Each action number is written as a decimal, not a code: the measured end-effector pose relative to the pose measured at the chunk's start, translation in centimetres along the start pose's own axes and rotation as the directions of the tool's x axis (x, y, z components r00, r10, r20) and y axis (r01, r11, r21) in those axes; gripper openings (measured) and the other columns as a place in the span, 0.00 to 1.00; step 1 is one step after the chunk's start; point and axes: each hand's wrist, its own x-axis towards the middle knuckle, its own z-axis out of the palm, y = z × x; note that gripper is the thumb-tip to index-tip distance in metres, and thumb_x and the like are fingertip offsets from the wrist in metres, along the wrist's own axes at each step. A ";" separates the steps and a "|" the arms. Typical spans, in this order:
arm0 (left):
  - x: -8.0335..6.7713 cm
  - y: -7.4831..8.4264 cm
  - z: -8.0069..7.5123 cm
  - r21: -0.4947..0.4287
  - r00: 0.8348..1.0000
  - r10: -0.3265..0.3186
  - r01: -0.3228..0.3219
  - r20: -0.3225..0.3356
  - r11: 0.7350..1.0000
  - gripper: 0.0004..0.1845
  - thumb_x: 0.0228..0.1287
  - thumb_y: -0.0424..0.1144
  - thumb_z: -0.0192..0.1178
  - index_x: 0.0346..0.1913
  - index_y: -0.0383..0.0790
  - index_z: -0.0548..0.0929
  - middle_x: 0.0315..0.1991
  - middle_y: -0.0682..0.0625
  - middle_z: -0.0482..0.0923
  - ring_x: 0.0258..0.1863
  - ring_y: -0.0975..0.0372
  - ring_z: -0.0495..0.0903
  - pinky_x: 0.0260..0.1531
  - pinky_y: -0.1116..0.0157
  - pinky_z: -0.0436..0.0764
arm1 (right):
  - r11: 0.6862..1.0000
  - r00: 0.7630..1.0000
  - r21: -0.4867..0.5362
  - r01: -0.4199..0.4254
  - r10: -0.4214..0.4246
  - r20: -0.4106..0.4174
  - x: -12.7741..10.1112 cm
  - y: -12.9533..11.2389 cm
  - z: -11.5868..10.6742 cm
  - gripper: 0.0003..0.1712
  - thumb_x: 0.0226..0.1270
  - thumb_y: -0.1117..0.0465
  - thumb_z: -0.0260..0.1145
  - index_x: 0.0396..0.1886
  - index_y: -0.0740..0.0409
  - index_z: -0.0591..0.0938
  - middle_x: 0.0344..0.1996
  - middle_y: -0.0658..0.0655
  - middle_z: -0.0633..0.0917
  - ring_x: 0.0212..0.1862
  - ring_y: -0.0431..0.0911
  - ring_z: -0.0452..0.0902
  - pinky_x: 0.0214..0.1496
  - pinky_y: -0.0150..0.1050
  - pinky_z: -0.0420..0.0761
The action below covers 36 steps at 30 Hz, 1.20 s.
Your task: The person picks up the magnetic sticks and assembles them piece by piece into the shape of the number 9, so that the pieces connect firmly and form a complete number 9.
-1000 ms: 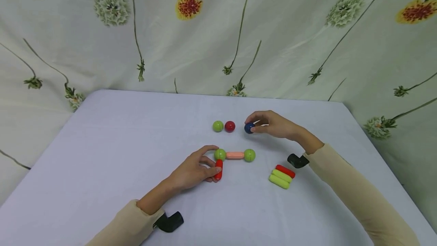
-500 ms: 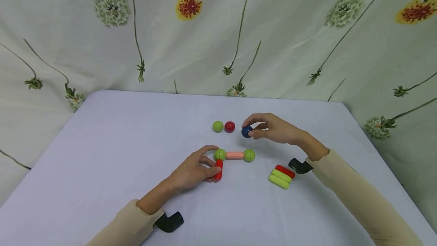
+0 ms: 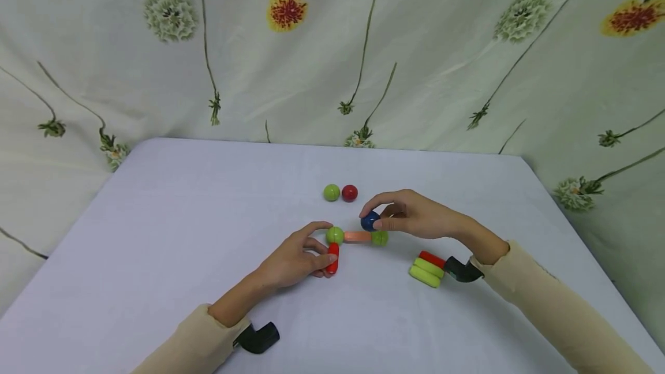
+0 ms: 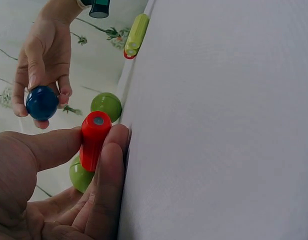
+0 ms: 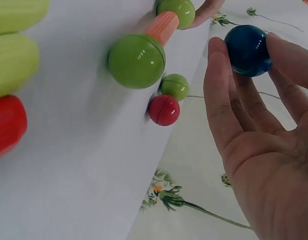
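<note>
On the table (image 3: 208, 201), head view: left hand (image 3: 297, 254) pinches the red rod (image 3: 333, 258), touching a green ball (image 3: 335, 235); right hand (image 3: 418, 215), apart, pinches the blue ball (image 3: 369, 221) near the pink rod (image 3: 357, 238). Left wrist view: blue ball off the table. Right wrist view: red ball (image 5: 164, 110) beside another green ball (image 5: 175, 87).

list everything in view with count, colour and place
table: 1, white, centre of view
backdrop: 1, pale floral, behind table
pink stick: 1, pink, on table
red ball: 1, red, beyond pink stick
green balls: 3, green, one beside red ball, two at pink stick's ends
lime sticks: 2, lime, table's right side
red sticks: 2, red, one held, one beside lime sticks
blue ball: 1, dark blue, held above table
wrist devices: 2, black, one per wrist
sleeves: 2, beige, on forearms
left hand: 1, bare, holding red stick
right hand: 1, bare, holding blue ball
</note>
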 end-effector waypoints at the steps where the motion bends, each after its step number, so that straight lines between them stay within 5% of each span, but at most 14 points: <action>1: 0.0 -0.1 0.0 0.002 1.000 -0.001 0.001 -0.002 1.000 0.33 0.59 0.39 0.64 0.66 0.50 0.63 0.44 0.43 0.79 0.27 0.60 0.83 0.34 0.64 0.83 | 1.000 1.000 0.000 0.005 -0.005 0.003 0.0 0.0 0.2 0.17 0.66 0.54 0.62 0.55 0.45 0.77 0.49 0.51 0.80 0.46 0.51 0.80 0.48 0.46 0.79; 12: 0.0 -0.4 0.0 -0.009 1.000 -0.006 0.006 0.000 1.000 0.33 0.59 0.38 0.64 0.66 0.50 0.62 0.43 0.43 0.79 0.28 0.59 0.84 0.33 0.63 0.83 | 0.996 0.993 0.052 0.078 -0.083 0.088 -0.1 -0.6 1.9 0.16 0.62 0.56 0.66 0.50 0.49 0.78 0.50 0.52 0.81 0.44 0.44 0.81 0.54 0.36 0.78; 18: 0.0 -0.4 0.0 -0.016 1.000 0.002 -0.002 0.005 1.000 0.33 0.59 0.38 0.64 0.66 0.49 0.62 0.43 0.42 0.79 0.28 0.59 0.84 0.33 0.64 0.83 | 0.995 0.989 0.019 0.103 -0.104 0.101 0.1 -0.7 3.1 0.16 0.63 0.56 0.65 0.50 0.41 0.76 0.53 0.53 0.80 0.48 0.41 0.80 0.54 0.35 0.78; 25: 0.1 -0.4 0.0 -0.022 1.000 0.014 -0.013 0.014 1.000 0.33 0.60 0.38 0.64 0.66 0.49 0.62 0.42 0.43 0.79 0.28 0.59 0.84 0.34 0.63 0.83 | 0.992 0.989 0.043 0.121 -0.125 0.085 0.1 -0.8 4.4 0.20 0.62 0.58 0.66 0.54 0.51 0.75 0.48 0.48 0.79 0.46 0.41 0.79 0.52 0.35 0.79; 36: -0.1 -0.2 0.1 -0.002 1.000 0.026 -0.026 -0.015 1.000 0.32 0.61 0.39 0.62 0.66 0.49 0.62 0.43 0.42 0.79 0.27 0.59 0.83 0.33 0.64 0.82 | 0.990 0.989 0.111 0.090 -0.102 0.106 0.1 -1.3 6.6 0.19 0.57 0.64 0.70 0.48 0.53 0.76 0.49 0.52 0.77 0.47 0.40 0.82 0.52 0.31 0.79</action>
